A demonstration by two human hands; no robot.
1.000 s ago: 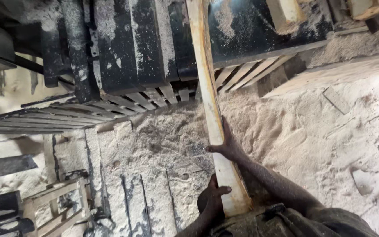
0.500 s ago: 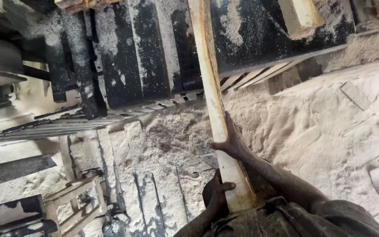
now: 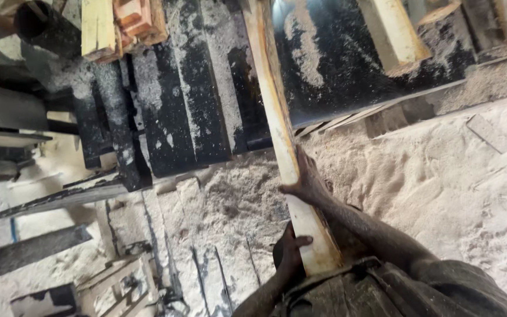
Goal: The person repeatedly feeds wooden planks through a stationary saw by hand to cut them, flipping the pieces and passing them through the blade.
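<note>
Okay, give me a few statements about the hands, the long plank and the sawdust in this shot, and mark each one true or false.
1. Both hands are on the long pale plank. True: the right hand grips it partway up, and the left hand holds it near the close end.
2. The plank lies flat on the ground, apart from the machine. False: it runs from the person's body up over the dark machine table.
3. Sawdust covers the ground to the right of the plank. True.
4. The left hand holds a hammer. False: it holds only the plank.
5. The machine table is wiped clean. False: patches of sawdust lie on its dark surface.
</note>
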